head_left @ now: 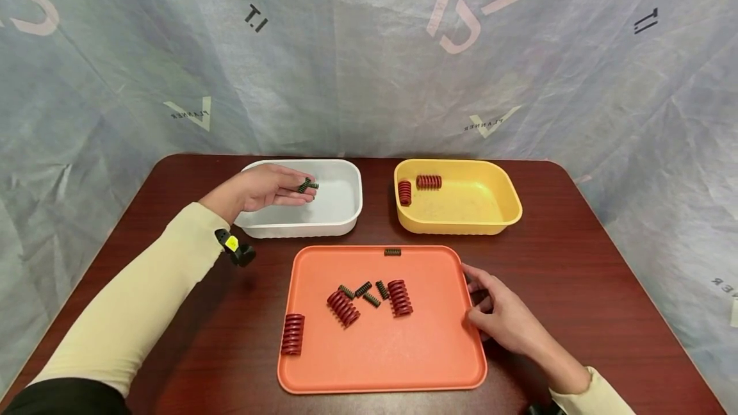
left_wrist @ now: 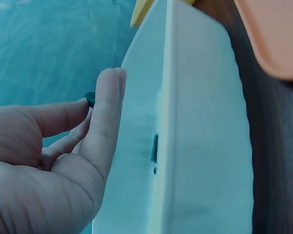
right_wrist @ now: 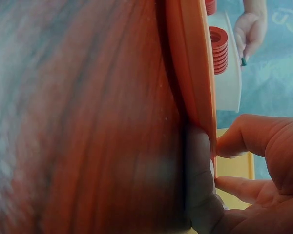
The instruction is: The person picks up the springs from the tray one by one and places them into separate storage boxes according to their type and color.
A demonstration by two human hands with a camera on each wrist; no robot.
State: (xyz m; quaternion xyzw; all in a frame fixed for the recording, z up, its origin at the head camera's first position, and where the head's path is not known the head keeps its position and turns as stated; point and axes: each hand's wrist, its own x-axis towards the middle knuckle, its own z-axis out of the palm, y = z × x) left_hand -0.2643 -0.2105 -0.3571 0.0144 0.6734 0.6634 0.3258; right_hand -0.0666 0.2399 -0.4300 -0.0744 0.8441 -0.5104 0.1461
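Over the white bin (head_left: 340, 228), my left hand (head_left: 271, 186) pinches small dark green springs (head_left: 304, 185) between thumb and fingers; two seem to show in the head view. The left wrist view shows one spring end (left_wrist: 90, 99) at the thumb tip, and another dark spring (left_wrist: 155, 147) inside the bin by its wall. My right hand (head_left: 500, 314) grips the right rim of the orange tray (head_left: 380, 357), with fingers at and under the edge. On that tray lie three thick red springs (head_left: 400, 298) and several small dark springs (head_left: 371, 300), one of them (head_left: 393, 252) against the far rim.
A yellow bin (head_left: 455, 226) stands at the back right, with two red springs (head_left: 429, 182) inside near its left end. Both bins and the tray rest on a dark red-brown wooden table (head_left: 576, 261). Behind the table hangs a grey printed sheet (head_left: 346, 82).
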